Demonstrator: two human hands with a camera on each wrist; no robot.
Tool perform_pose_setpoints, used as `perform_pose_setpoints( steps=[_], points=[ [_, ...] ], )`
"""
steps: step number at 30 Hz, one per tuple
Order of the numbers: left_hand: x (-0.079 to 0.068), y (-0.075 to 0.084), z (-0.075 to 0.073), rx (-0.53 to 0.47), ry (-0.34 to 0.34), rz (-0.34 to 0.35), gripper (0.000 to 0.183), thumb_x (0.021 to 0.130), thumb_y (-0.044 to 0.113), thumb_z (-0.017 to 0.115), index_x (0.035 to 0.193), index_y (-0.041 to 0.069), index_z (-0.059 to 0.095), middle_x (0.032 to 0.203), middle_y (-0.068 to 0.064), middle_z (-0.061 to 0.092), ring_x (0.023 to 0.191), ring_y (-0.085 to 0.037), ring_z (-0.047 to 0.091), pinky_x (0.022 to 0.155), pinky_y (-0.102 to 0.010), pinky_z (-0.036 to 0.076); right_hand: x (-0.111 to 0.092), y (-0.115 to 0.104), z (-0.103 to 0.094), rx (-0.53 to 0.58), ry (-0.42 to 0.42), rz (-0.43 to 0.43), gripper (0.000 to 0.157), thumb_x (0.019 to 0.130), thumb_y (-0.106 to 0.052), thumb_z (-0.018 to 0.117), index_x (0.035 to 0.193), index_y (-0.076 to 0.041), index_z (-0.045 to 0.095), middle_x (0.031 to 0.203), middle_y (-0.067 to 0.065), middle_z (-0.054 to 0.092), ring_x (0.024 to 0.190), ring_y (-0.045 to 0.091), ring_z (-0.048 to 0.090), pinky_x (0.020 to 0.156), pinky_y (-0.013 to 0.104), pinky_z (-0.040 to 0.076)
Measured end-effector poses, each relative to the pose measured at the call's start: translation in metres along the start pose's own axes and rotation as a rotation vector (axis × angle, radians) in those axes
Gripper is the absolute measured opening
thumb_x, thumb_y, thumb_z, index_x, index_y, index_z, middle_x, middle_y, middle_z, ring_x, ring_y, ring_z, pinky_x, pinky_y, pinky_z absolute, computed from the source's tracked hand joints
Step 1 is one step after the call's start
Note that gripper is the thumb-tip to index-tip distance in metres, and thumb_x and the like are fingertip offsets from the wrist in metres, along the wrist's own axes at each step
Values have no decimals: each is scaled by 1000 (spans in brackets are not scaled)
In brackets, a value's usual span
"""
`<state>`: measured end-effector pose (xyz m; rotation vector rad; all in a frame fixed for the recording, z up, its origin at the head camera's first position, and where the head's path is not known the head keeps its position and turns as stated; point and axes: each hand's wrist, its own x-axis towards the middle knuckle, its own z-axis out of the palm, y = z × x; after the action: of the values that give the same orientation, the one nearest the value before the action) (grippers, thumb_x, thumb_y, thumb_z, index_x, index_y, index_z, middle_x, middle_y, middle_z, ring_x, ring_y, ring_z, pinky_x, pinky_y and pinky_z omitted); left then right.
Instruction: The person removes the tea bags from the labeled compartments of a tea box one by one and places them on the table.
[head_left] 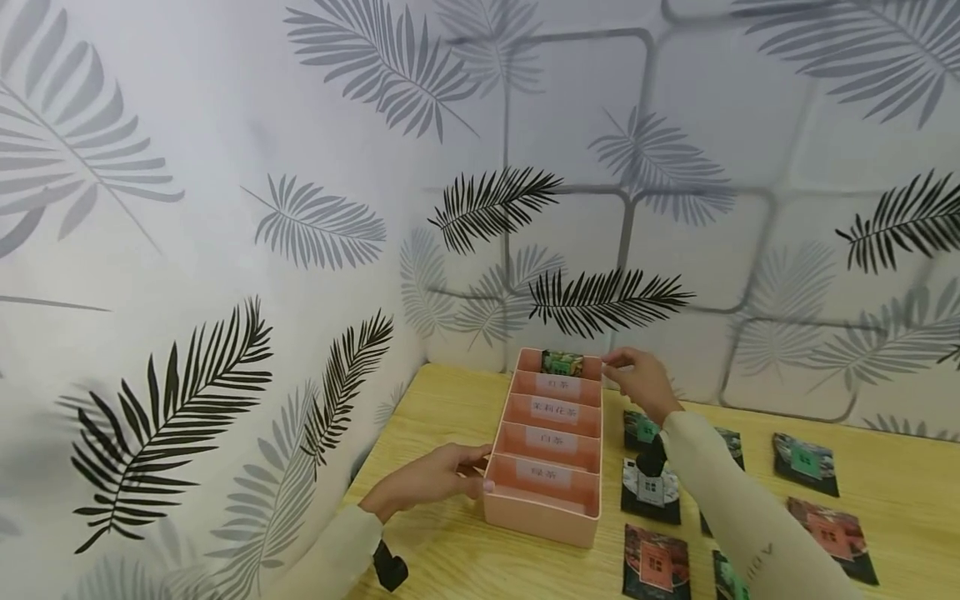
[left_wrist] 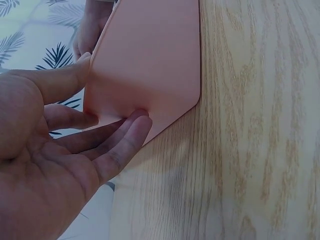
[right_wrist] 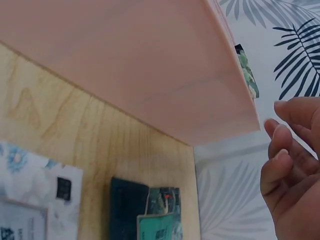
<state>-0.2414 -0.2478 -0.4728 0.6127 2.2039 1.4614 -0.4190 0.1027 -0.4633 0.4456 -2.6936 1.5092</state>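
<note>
A pink divided box point(head_left: 542, 518) with Chinese labels on its dividers stands on the wooden table. One dark-and-green tea packet point(head_left: 562, 363) sits in its rearmost compartment and pokes above the rim in the right wrist view. At the near left corner, my left hand point(head_left: 442, 479) grips the box, thumb at the rim and fingertips pressed to the outer wall. My right hand point(head_left: 643, 379) is beside the far right corner. In the right wrist view its fingers point(right_wrist: 277, 170) are loosely bent, with a gap between them and the box; nothing is held.
Right of the box lie several tea packets, among them a white-and-black one point(head_left: 650, 492), a red one point(head_left: 656, 562), another red one point(head_left: 832, 537) and a green-labelled one point(head_left: 805, 463). My right forearm covers part of others. A leaf-patterned wall point(head_left: 675, 250) borders the table behind.
</note>
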Motion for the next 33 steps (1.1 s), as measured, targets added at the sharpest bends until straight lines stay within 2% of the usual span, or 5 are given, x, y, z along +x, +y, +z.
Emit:
perform_pose_setpoints(
  steps=[8,15,23,28,33],
  points=[
    [-4,0,-2,-24,20,-24,64,105,18,63,160,3,33,138,-13,62,117,-18,63,92,-33,55,18,-12,8,-15,-101,-24,44,105,-19,61,146,-2,55,136,26,59,66,31,61,59,49,52],
    [-3,0,-1,-26,2,5,61,105,15,63,159,5,37,138,-11,63,120,-22,62,90,-29,54,29,-15,14,-59,-163,8,47,106,-15,60,151,-3,51,138,28,59,64,40,59,52,46,48],
    [-1,1,0,-34,14,13,60,105,8,60,160,4,36,139,-16,62,120,-22,62,89,-29,55,30,-15,22,-183,-74,-54,31,104,-20,64,127,0,64,124,24,67,110,39,65,88,52,55],
    [-2,0,-1,-28,26,3,61,105,10,62,159,2,35,139,-16,62,119,-21,63,91,-30,55,28,-9,25,-220,-22,-147,20,101,-20,69,110,-2,70,108,17,72,101,35,67,85,52,55],
    [-3,-2,-2,-33,22,-2,63,104,13,63,159,3,35,138,-12,63,121,-23,62,93,-31,54,22,-6,25,-168,19,-205,26,104,-18,64,121,-1,74,111,17,74,96,34,71,83,54,57]
  ],
)
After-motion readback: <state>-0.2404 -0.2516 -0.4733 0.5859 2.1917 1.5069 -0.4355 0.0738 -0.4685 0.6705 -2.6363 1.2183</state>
